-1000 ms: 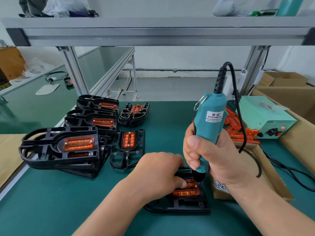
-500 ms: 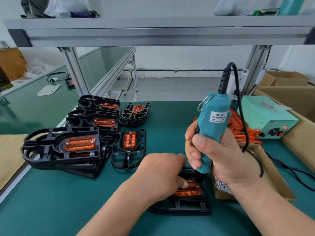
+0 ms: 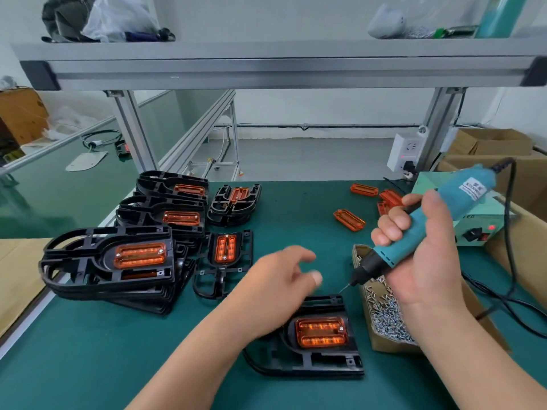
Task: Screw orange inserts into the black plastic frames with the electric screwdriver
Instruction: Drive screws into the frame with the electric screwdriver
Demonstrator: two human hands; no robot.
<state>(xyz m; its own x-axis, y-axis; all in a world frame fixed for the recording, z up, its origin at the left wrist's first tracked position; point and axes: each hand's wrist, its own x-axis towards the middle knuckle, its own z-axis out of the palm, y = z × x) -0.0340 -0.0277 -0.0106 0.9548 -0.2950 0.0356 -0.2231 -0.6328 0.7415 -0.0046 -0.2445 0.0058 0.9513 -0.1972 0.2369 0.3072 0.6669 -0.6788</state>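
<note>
As the counter (image 3: 88, 365) carries the black frame (image 3: 310, 361), orange insert (image 3: 321, 332) seated in it, the left hand (image 3: 275, 288) hovers above with fingers loosely apart, the right hand (image 3: 423, 261) clamping its fingers round the electric screwdriver (image 3: 426, 226). Unheld, that frame could skid under the bit. Cardboard box (image 3: 384, 346) alongside: loose screws (image 3: 387, 312).

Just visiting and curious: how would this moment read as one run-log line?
right hand: grips tilted screwdriver | left hand: open, above frame | orange insert: seated in frame
</note>
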